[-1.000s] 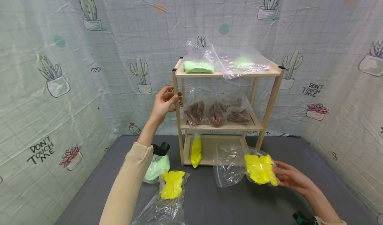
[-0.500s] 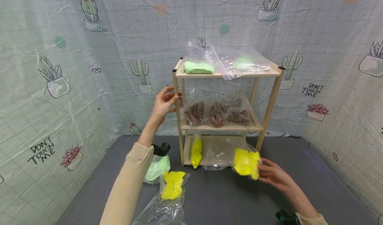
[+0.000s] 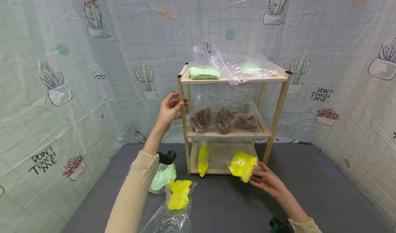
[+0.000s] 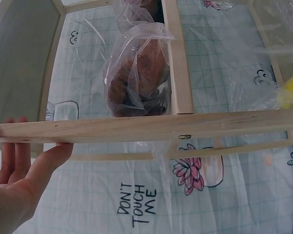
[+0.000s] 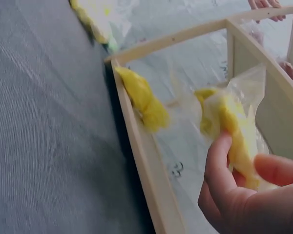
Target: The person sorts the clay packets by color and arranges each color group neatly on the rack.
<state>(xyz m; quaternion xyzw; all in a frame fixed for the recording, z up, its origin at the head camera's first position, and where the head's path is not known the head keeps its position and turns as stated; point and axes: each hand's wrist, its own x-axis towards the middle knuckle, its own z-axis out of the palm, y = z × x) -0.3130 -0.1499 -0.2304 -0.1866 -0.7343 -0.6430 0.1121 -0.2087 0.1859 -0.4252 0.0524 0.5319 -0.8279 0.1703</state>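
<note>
My left hand point(image 3: 168, 111) holds the left front post of a wooden shelf rack point(image 3: 183, 129). In the left wrist view its fingers point(image 4: 19, 163) curl behind the post. My right hand point(image 3: 270, 182) pinches a clear plastic bag of bright yellow, clay-like stuff point(image 3: 242, 165) at the front right of the bottom shelf. Thumb and fingers sit on either side of that bag point(image 5: 237, 131) in the right wrist view. Another yellow bag point(image 3: 202, 160) stands upright at the bottom shelf's left end.
Bags with brown lumps point(image 3: 223, 120) line the middle shelf. Bags with pale green stuff point(image 3: 204, 73) lie on top. Left of the rack, a pale green bag point(image 3: 164, 177) and a yellow bag point(image 3: 179, 194) lie on the grey table point(image 3: 222, 209). Cactus-print sheeting surrounds the table.
My right hand has carried the yellow bag leftward and in over the bottom shelf, its loose clear end leading. The left hand stays on the post.
</note>
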